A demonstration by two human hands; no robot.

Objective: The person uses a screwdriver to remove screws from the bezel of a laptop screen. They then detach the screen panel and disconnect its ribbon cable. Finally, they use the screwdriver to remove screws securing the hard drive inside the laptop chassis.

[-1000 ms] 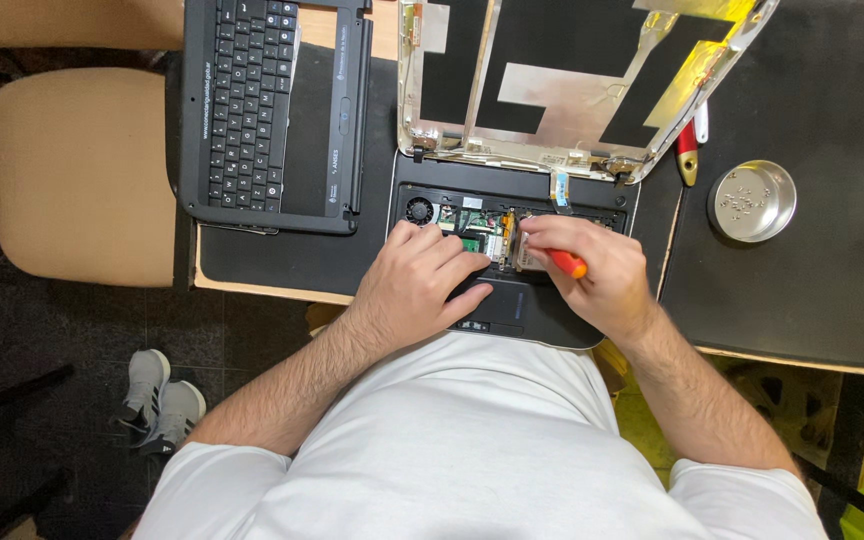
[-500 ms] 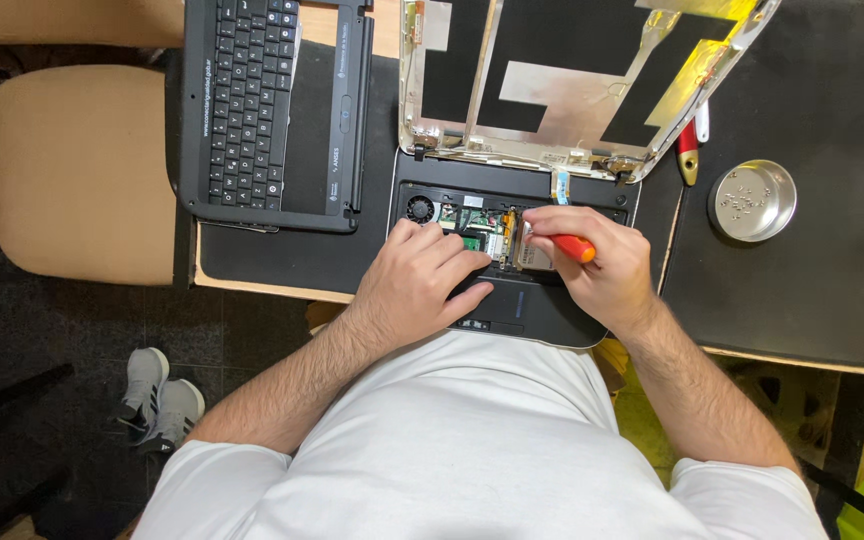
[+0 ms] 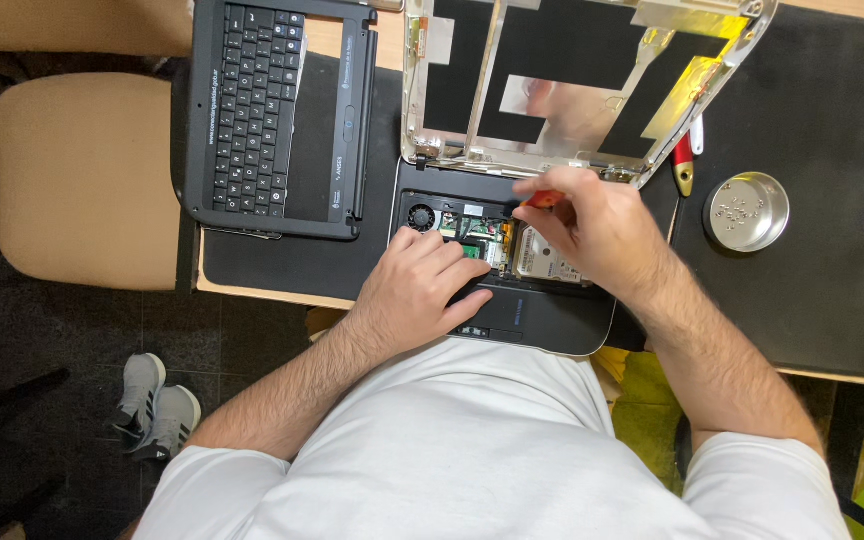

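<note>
An opened laptop base [image 3: 542, 315] lies at the table's near edge, its circuit board, small fan [image 3: 422, 216] and silver hard drive [image 3: 542, 262] exposed. My left hand [image 3: 422, 290] rests flat on the base's left part, fingers on the board. My right hand [image 3: 597, 225] hovers over the back of the base, fingers closed on a red-handled screwdriver [image 3: 544, 199]. The stripped screen lid [image 3: 572, 85] stands open behind the base, showing silver foil and black patches.
A removed black keyboard panel [image 3: 277, 110] lies to the left on a black mat. A round metal dish [image 3: 747, 211] with several small screws sits at the right, a second red-handled tool [image 3: 685, 172] beside it. A beige chair [image 3: 82, 180] stands left of the table.
My right hand has lifted and moved toward the back of the base with the screwdriver, uncovering the hard drive. My left hand has stayed in place.
</note>
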